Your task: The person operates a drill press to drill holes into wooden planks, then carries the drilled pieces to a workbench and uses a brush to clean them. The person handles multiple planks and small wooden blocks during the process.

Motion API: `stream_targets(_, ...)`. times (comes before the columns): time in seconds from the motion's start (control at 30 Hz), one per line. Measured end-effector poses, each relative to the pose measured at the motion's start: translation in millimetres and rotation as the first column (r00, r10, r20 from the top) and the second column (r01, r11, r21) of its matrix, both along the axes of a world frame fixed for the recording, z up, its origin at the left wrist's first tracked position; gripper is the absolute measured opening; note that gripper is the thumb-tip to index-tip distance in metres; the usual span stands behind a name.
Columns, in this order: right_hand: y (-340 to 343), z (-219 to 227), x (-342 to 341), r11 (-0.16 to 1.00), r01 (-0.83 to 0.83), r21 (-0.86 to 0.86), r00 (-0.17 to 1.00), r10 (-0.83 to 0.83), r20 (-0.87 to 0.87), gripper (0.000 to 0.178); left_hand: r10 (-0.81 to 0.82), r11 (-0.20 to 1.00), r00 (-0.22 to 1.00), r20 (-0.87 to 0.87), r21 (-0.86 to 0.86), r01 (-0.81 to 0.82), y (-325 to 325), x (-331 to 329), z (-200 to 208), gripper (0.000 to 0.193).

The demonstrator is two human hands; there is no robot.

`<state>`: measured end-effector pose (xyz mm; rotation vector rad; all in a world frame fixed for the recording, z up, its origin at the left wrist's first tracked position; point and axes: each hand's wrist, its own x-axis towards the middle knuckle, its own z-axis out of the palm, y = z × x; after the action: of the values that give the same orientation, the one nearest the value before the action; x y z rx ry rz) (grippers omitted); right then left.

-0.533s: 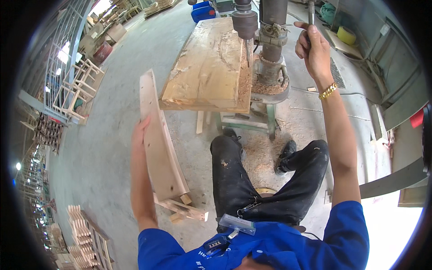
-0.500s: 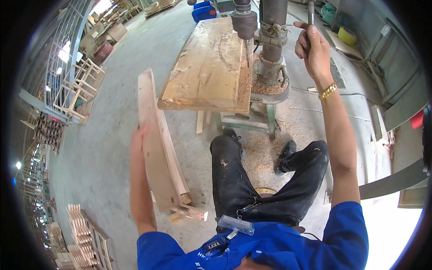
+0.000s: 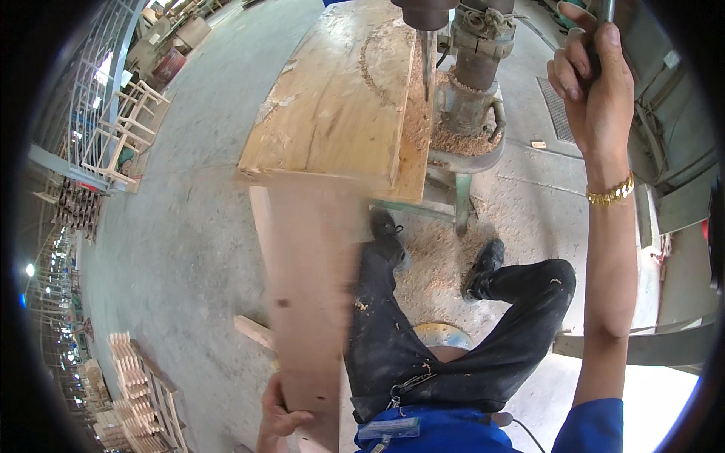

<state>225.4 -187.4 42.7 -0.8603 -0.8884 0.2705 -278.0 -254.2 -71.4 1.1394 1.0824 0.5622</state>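
My left hand (image 3: pixel 281 415) grips the near end of a long wooden board (image 3: pixel 306 302), thumb across its face. Blurred by motion, the board slants away from me, its far end at the near edge of the thick wooden worktable (image 3: pixel 325 113). Small dark spots show on its face. My right hand (image 3: pixel 604 94) is raised at the far right, fingers curled round the metal lever (image 3: pixel 608 10) of a drill press. Left of the press column (image 3: pixel 477 57), the drill bit (image 3: pixel 427 68) points down over the table's right side, clear of the board.
Wood shavings cover the press base (image 3: pixel 464 145) and the floor around my shoes. A wood piece (image 3: pixel 254 331) lies left of the board. Chair frames (image 3: pixel 124 132) stand at the far left, and stacked wooden parts (image 3: pixel 132 377) at the near left. A green stand leg (image 3: pixel 462 200) rises before my feet.
My left hand has come nearer me and slightly right, bringing the board from beside the worktable to its near edge. My right hand stays on the lever; the view has shifted.
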Motion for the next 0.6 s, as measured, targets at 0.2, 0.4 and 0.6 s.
stream_targets(0.2,3.7,0.6,4.4,0.993,-0.117,-0.034,0.992,0.119,0.052,0.045,-0.346,0.926,0.938,0.006,-0.159,0.342,34.0,90.5,13.8,0.089)
stream_targets(0.4,5.1,-4.3,4.0,0.997,-0.067,-0.049,0.996,0.070,0.052,0.047,-0.318,0.936,0.941,0.117,-0.122,0.331,53.9,127.0,8.1,0.087)
stream_targets(0.6,5.6,-1.1,5.1,0.995,-0.088,-0.036,0.995,0.090,0.043,0.049,-0.232,0.921,0.933,0.275,-0.245,0.302,59.4,151.0,15.2,0.076)
